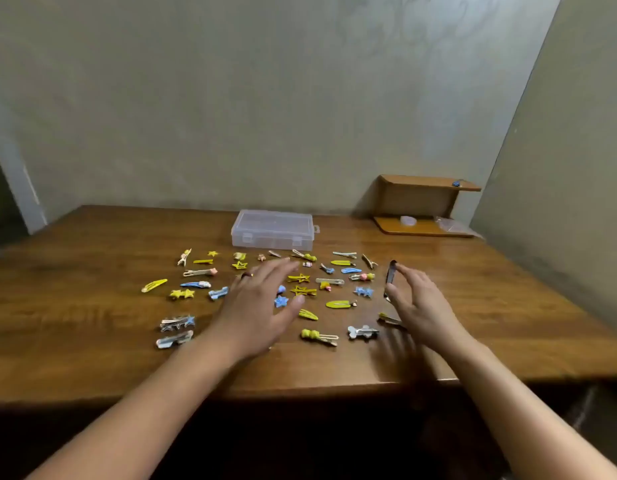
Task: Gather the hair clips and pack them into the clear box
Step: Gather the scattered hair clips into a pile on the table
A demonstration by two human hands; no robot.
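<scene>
Several small yellow, blue and silver hair clips (338,304) lie scattered across the middle of the wooden table (92,278). Behind them stands the clear box (272,230), lid closed. My left hand (262,303) hovers flat over the centre of the clips, fingers straight and spread, a ring on one finger. To the right, my right hand (421,303) holds a dark metal clip (390,277) upright between thumb and fingertips, just above the table. A yellow clip (386,318) lies partly under that hand.
A small wooden shelf (424,206) stands at the back right corner with a few small items on it. Walls close the table in behind and on the right. The table's front edge runs just below my wrists.
</scene>
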